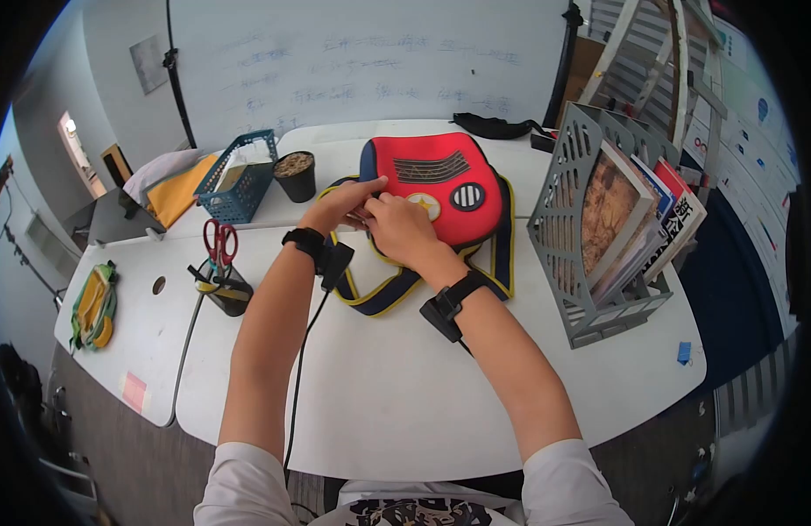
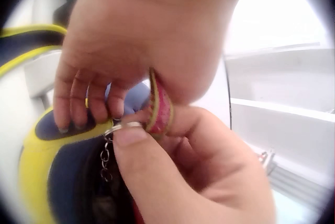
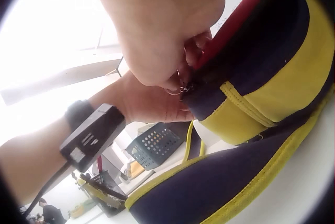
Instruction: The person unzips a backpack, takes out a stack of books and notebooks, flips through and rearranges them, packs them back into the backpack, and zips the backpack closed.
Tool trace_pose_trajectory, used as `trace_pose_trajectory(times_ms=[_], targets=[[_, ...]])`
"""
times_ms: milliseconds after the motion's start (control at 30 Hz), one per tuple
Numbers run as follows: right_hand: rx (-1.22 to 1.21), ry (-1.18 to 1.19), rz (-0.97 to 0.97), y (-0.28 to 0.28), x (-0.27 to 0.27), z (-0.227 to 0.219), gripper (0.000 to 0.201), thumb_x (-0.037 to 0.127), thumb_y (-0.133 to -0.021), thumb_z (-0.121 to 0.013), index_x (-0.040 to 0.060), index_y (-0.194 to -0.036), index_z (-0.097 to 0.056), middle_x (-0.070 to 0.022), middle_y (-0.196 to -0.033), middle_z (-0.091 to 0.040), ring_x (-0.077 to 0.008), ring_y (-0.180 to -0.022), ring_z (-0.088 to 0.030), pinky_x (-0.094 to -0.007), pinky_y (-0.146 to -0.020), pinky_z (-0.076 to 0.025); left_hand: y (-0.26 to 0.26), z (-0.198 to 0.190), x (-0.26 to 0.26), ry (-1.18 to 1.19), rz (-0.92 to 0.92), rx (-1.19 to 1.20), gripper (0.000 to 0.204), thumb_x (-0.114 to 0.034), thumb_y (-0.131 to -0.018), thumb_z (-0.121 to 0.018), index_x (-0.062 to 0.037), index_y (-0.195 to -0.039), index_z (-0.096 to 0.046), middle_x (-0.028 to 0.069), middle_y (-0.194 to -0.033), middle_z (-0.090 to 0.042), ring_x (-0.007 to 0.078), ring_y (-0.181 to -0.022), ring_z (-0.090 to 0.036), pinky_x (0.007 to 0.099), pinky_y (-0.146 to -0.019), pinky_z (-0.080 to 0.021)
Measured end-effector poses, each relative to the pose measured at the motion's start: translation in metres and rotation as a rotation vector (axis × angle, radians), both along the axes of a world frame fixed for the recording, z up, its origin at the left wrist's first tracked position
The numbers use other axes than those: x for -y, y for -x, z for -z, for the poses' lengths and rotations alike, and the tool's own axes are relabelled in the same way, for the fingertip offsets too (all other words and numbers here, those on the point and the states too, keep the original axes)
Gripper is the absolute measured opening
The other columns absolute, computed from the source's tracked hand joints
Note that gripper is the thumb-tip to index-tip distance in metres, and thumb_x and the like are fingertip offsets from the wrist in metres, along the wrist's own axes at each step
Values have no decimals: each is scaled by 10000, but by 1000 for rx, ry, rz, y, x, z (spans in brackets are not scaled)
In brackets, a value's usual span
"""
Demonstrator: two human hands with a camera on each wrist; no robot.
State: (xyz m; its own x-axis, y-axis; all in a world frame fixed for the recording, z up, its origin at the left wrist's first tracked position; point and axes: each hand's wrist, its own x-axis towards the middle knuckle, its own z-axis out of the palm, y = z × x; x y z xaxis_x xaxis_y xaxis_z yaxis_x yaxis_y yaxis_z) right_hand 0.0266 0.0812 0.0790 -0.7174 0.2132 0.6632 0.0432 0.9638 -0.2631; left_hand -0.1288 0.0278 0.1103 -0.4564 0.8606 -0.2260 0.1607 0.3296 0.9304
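A red and navy backpack (image 1: 440, 188) with yellow trim lies on the white table. Both hands meet at its left side. My right hand (image 1: 402, 230) pinches a metal key ring (image 2: 127, 125) between thumb and finger. A short chain (image 2: 105, 156) hangs from the ring, and a pink fabric piece with green edging (image 2: 163, 110) sits beside the thumb. The left hand (image 1: 339, 206) reaches over the bag's side, its fingers (image 2: 78, 96) bent down close to the ring and the navy and yellow panel. Its thumb is hidden, so I cannot tell what it grips.
A grey file rack (image 1: 580, 254) with books and magazines stands on the right. Behind the left hand are a dark pot (image 1: 296, 180) and a blue basket (image 1: 239, 197). Nearer are a mesh pen cup (image 1: 230, 298) with red scissors and a green-yellow pouch (image 1: 96, 302). A navy strap (image 1: 375, 298) loops forward.
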Motion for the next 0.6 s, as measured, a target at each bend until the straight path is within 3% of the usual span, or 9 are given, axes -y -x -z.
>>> trace_pose_trajectory(times_ms=[67, 133, 200, 267, 400, 467, 533, 567, 600], targets=[[-9, 0, -2, -7, 3, -1, 126, 135, -862, -582, 34, -930, -613, -136, -885, -615, -331, -859, -613, -453, -740, -489, -8, -7, -7, 182, 12, -195, 445, -479, -889, -607, -42, -806, -635, 58, -674, -626, 200, -609, -646, 332, -586, -572], [45, -103, -16, -22, 13, 3, 105, 99, -835, -592, 17, -899, -607, -142, -863, -610, -325, -850, -602, -439, -744, -486, 0, -1, -25, 176, 32, -332, 421, -412, -873, -642, 8, -846, -645, 103, -701, -652, 233, -593, -665, 346, -554, -582], [131, -195, -19, -51, 20, 10, 90, 62, -809, -592, 15, -884, -606, -141, -840, -600, -310, -847, -591, -421, -749, -486, -6, -3, -28, 99, 14, -632, 421, -359, -876, -630, 62, -889, -629, 161, -750, -670, 264, -566, -672, 358, -503, -573], [191, -226, -60, -93, 19, 8, 90, 57, -832, -548, 40, -886, -618, -121, -880, -617, -280, -858, -583, -399, -755, -493, 0, 1, -24, 74, 2, -602, 407, -323, -883, -605, 81, -922, -614, 186, -775, -665, 277, -618, -684, 366, -535, -580], [192, -147, 142, -152, -41, 11, 47, 87, -827, -568, 53, -823, -600, -102, -897, -630, -282, -904, -591, -418, -738, -491, 9, 20, -16, -61, -51, -523, 387, -328, -936, -576, 59, -957, -580, 140, -826, -625, 208, -712, -660, 337, -585, -572], [152, -105, 245, -160, -69, 8, 55, 97, -827, -579, 47, -826, -601, -111, -880, -631, -296, -892, -595, -422, -735, -490, 7, 20, -18, -77, -72, -654, 383, -334, -935, -581, 47, -972, -572, 161, -907, -617, 272, -789, -658, 373, -662, -561], [91, -70, 348, -160, -78, 2, 67, 108, -826, -590, 41, -828, -602, -120, -862, -633, -311, -880, -599, -427, -731, -488, -22, 18, -9, -166, -269, -1066, 364, -304, -908, -616, 35, -1024, -554, 197, -1024, -578, 348, -908, -618, 420, -775, -525], [98, 28, 326, -155, -73, 3, 81, 116, -826, -600, 35, -824, -599, -127, -840, -630, -322, -859, -600, -427, -732, -486, -48, 2, 0, -166, -293, -1168, 392, -286, -852, -668, 17, -1064, -540, 216, -1098, -535, 387, -1008, -561, 441, -863, -476], [109, 132, 300, -151, -68, 4, 97, 124, -826, -610, 28, -819, -596, -134, -818, -627, -333, -838, -600, -427, -732, -483, -70, -7, 7, -215, -237, -1382, 451, -277, -806, -705, 11, -1111, -538, 204, -1109, -541, 360, -1016, -567, 440, -862, -472]])
